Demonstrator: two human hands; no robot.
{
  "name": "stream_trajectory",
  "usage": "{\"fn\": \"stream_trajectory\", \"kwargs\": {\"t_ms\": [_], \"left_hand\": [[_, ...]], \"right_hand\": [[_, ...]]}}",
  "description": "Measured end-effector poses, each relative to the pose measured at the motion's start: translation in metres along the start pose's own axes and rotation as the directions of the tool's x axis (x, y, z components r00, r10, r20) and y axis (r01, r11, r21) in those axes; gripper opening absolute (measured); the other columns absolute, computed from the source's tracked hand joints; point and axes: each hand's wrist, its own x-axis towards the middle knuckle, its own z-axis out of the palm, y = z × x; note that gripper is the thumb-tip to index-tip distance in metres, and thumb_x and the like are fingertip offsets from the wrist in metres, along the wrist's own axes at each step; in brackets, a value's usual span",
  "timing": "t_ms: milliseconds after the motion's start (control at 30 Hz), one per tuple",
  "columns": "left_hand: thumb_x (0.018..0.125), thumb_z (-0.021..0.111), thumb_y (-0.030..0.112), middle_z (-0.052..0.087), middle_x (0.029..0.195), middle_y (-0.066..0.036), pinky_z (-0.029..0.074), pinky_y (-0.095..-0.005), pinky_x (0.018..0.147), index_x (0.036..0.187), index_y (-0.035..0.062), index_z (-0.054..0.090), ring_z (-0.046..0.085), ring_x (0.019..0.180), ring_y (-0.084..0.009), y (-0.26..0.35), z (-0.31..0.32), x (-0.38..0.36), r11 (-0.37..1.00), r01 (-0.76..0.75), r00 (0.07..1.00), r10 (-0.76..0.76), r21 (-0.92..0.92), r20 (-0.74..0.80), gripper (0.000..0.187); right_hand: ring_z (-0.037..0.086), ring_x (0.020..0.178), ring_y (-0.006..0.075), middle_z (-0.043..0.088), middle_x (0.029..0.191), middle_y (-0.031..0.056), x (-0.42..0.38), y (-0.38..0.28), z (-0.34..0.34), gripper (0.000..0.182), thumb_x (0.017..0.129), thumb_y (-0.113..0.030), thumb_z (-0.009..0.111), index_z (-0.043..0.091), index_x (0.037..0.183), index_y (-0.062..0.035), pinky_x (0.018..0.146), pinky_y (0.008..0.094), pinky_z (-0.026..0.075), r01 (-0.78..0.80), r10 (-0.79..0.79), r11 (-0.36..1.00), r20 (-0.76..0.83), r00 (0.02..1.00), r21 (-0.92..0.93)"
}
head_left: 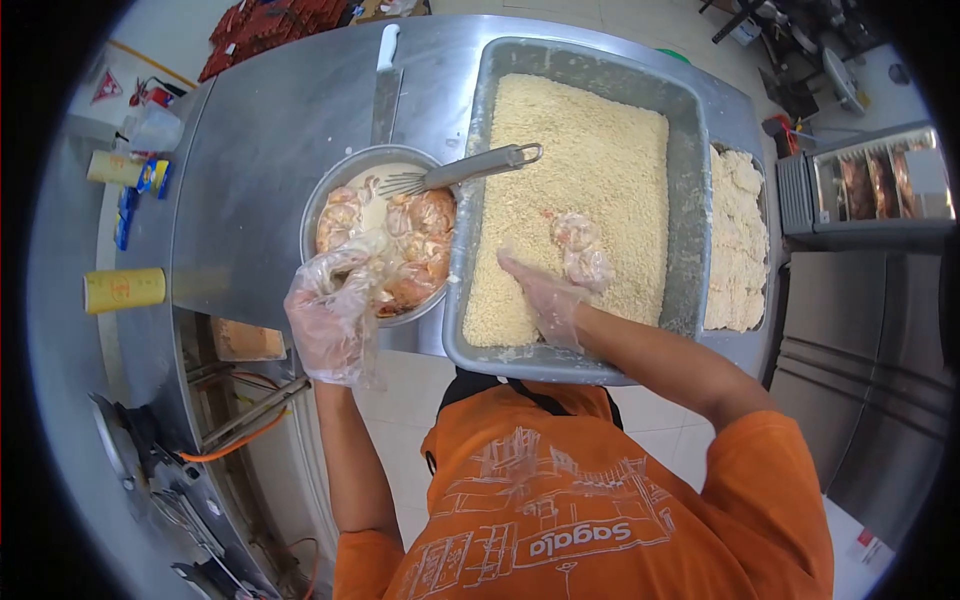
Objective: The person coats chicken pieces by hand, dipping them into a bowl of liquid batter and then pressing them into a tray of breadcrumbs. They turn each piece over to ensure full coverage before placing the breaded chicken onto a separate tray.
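Note:
My left hand (332,315), in a clear plastic glove, is at the near-left rim of a round metal bowl (310,215). Its fingers are curled together over the bowl; whatever they may hold is hidden. Raw chicken pieces (425,235) and a pale, milky liquid fill the bowl. A whisk (470,168) lies across its rim, wires in the liquid, handle over the grey tub (690,200). My right hand (550,300), also gloved, rests with fingers stretched out on pale breadcrumbs (570,130) in the tub. Just beyond it, a piece of chicken (580,250) sits on the crumbs, partly coated.
Right of the tub is a tray of crumb-coated pieces (737,240). A white-handled knife (388,85) lies behind the bowl on the steel table (260,150). A yellow roll (125,290) is at the left edge. Steel cabinets (850,340) stand at right.

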Motion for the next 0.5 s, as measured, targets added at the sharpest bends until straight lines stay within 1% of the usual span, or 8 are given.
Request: {"fn": "stream_trajectory", "kwargs": {"t_ms": [67,133,267,333,367,400,467,500], "left_hand": [[0.078,0.067,-0.001,0.070,0.096,-0.008,0.050,-0.0294,0.082,0.096,-0.0008,0.069,0.065,0.088,-0.0166,-0.027,-0.009,0.001,0.996,-0.065,0.996,0.068,0.060,-0.053,0.018],[0.079,0.066,-0.001,0.069,0.098,-0.008,0.050,-0.0297,0.084,0.096,0.0001,0.069,0.064,0.091,-0.0167,-0.044,-0.012,0.003,0.980,-0.101,0.991,0.114,0.173,-0.066,0.017],[0.080,0.066,0.000,0.068,0.099,-0.009,0.049,-0.0304,0.086,0.098,0.0012,0.069,0.064,0.092,-0.0185,-0.079,-0.010,0.014,0.932,-0.254,0.955,0.284,0.258,-0.085,0.018],[0.079,0.067,0.001,0.068,0.099,-0.010,0.049,-0.0311,0.085,0.099,0.0010,0.069,0.065,0.092,-0.0206,-0.088,-0.005,0.015,0.917,-0.289,0.944,0.320,0.276,-0.074,0.020],[0.079,0.067,0.002,0.068,0.099,-0.010,0.049,-0.0314,0.085,0.100,0.0010,0.069,0.065,0.092,-0.0216,-0.091,-0.003,0.015,0.908,-0.306,0.939,0.337,0.285,-0.067,0.021],[0.078,0.067,0.002,0.068,0.099,-0.011,0.050,-0.0322,0.085,0.100,0.0008,0.069,0.065,0.092,-0.0230,-0.092,-0.002,0.014,0.903,-0.317,0.936,0.348,0.291,-0.061,0.022],[0.077,0.068,0.003,0.068,0.098,-0.012,0.050,-0.0338,0.084,0.101,0.0005,0.069,0.065,0.091,-0.0258,-0.089,-0.002,0.013,0.892,-0.342,0.929,0.369,0.295,-0.039,0.024],[0.077,0.069,0.004,0.068,0.099,-0.013,0.050,-0.0347,0.084,0.101,0.0005,0.068,0.065,0.092,-0.0270,-0.088,-0.003,0.013,0.880,-0.358,0.922,0.386,0.311,-0.030,0.024]], "right_hand": [[0.054,0.121,0.0292,0.058,0.129,0.0157,-0.012,-0.010,0.014,0.063,0.092,-0.051,0.056,0.050,0.138,-0.0076,0.106,0.0412,0.039,-0.014,0.016,0.997,-0.033,0.999,0.070],[0.060,0.110,0.0284,0.063,0.120,0.0132,0.014,0.008,-0.012,0.057,0.091,-0.049,0.058,0.055,0.130,-0.0077,0.097,0.0429,0.047,-0.059,0.053,0.981,0.036,0.998,0.187],[0.066,0.096,0.0253,0.066,0.110,0.0102,0.002,-0.020,-0.056,0.042,0.093,-0.040,0.058,0.060,0.121,-0.0086,0.083,0.0426,0.056,0.036,-0.033,0.921,-0.014,0.999,0.388],[0.065,0.102,0.0267,0.066,0.115,0.0140,-0.034,-0.057,-0.063,0.038,0.092,-0.030,0.058,0.059,0.122,-0.0059,0.092,0.0405,0.054,0.158,-0.195,0.924,0.073,0.978,0.349],[0.065,0.104,0.0271,0.065,0.116,0.0137,-0.033,-0.074,-0.071,0.037,0.093,-0.028,0.055,0.059,0.122,-0.0048,0.094,0.0392,0.053,0.269,-0.271,0.961,0.017,0.962,0.065],[0.064,0.105,0.0274,0.065,0.117,0.0134,-0.031,-0.087,-0.075,0.036,0.094,-0.025,0.052,0.058,0.122,-0.0037,0.095,0.0378,0.052,0.343,-0.355,0.911,-0.011,0.935,-0.230],[0.062,0.111,0.0273,0.064,0.120,0.0144,-0.023,-0.065,-0.092,0.035,0.095,-0.020,0.049,0.057,0.124,-0.0020,0.100,0.0355,0.049,0.515,-0.639,0.518,0.091,0.764,-0.683],[0.060,0.114,0.0269,0.062,0.122,0.0151,-0.024,-0.057,-0.089,0.035,0.094,-0.016,0.048,0.056,0.125,-0.0015,0.103,0.0346,0.046,0.468,-0.671,0.215,0.218,0.708,-0.858]]}}
